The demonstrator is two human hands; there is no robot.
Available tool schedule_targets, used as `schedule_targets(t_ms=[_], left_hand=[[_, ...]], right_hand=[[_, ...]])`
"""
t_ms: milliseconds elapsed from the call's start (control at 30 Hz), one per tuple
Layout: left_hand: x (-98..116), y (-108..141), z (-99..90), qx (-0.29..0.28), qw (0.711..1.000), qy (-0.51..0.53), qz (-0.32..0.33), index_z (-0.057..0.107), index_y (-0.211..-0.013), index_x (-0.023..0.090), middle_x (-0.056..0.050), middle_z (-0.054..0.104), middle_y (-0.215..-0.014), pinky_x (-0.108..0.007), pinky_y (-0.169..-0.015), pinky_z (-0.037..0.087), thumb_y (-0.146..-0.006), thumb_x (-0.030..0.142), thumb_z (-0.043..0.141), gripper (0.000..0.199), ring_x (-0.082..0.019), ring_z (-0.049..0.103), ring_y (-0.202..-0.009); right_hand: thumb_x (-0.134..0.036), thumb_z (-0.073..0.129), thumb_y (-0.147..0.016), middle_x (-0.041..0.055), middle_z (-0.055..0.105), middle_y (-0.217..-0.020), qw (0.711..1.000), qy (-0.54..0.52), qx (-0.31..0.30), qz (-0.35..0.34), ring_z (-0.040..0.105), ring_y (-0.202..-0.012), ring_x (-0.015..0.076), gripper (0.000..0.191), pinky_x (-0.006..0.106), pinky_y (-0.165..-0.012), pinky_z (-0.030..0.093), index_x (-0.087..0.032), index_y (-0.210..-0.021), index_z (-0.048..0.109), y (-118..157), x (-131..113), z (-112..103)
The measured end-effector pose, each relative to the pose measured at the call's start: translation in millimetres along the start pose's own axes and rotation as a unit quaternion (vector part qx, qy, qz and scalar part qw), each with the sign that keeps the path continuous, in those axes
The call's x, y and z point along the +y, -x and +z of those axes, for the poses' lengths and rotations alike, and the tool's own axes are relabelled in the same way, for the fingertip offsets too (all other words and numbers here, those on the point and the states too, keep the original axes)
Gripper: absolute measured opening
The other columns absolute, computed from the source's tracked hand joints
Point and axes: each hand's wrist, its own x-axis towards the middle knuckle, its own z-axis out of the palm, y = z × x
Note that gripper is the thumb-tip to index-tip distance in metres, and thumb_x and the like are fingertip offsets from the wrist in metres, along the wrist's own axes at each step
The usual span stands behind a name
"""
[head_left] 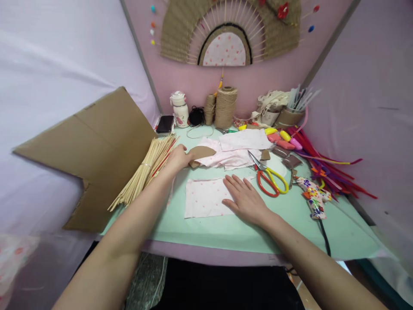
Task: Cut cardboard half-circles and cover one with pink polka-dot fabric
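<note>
Head view: my left hand (177, 160) pinches the brown cardboard cutout (200, 153) at its near edge; it looks stiff and light. My right hand (245, 199) lies flat, fingers spread, pressing the limp pink fabric piece (206, 197) under its palm; scissors (269, 177) sit just beyond my fingertips.

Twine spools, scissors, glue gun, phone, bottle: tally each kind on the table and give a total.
Twine spools: 2
Scissors: 1
Glue gun: 1
Phone: 1
Bottle: 1
Total: 6
</note>
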Motion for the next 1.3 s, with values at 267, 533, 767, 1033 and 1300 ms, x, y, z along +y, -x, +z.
schedule_targets(t_ms=[267,533,767,1033,1300], left_hand=[[15.7,-33.4,14.9,0.007,0.993,0.113,-0.037,0.058,-0.092,0.017,-0.012,0.070,-0.095,-0.032,-0.072,0.047,-0.054,0.028,0.086,0.049,-0.030,0.066,-0.093],[9.4,-32.7,-29.5,0.165,0.942,0.293,-0.019,0.055,-0.098,0.017,-0.005,0.067,-0.097,-0.026,-0.071,0.049,-0.081,0.029,0.059,0.022,-0.017,0.063,-0.086],[26.3,66.1,-10.0,-0.125,0.925,0.343,0.109,0.060,-0.103,0.021,-0.003,0.070,-0.089,-0.030,-0.066,0.051,-0.072,0.037,0.068,0.035,-0.021,0.067,-0.080],[17.2,102.1,55.4,-0.202,0.947,0.195,0.153,0.068,-0.107,0.021,-0.004,0.071,-0.114,-0.034,-0.097,0.046,-0.077,0.029,0.066,0.031,-0.025,0.063,-0.109],[10.9,110.8,53.5,-0.166,0.956,0.116,0.215,0.059,-0.127,0.019,-0.009,0.063,-0.130,-0.038,-0.105,0.041,-0.082,0.028,0.064,0.046,-0.026,0.057,-0.119]], right_hand=[[-0.052,0.039,-0.095,0.0071,0.027,-0.159,1.000,-0.009,0.000,0.003,0.020,-0.148,0.0274,0.067,0.053,-0.119,0.019,-0.017,-0.151,0.032,-0.2,-0.6,-0.8],[-0.050,0.044,-0.094,0.0098,0.030,-0.157,0.999,-0.047,0.011,-0.001,0.023,-0.147,0.0297,0.065,0.054,-0.118,0.018,-0.016,-0.149,0.037,0.4,0.3,-0.5],[-0.040,0.043,-0.096,0.0145,0.059,-0.133,0.919,-0.282,0.272,0.048,0.052,-0.126,0.0284,0.039,0.055,-0.108,0.036,-0.021,-0.129,0.055,10.6,11.5,-14.2],[-0.043,0.073,-0.078,0.0124,0.035,-0.153,0.950,-0.293,0.097,-0.057,0.033,-0.141,0.0293,0.084,0.049,-0.113,0.035,-0.027,-0.148,0.030,28.8,11.8,-22.1],[-0.040,0.068,-0.081,0.0118,0.050,-0.142,0.965,-0.244,0.097,-0.032,0.044,-0.133,0.0302,0.068,0.049,-0.110,0.039,-0.026,-0.143,0.041,23.9,12.1,-7.0]])
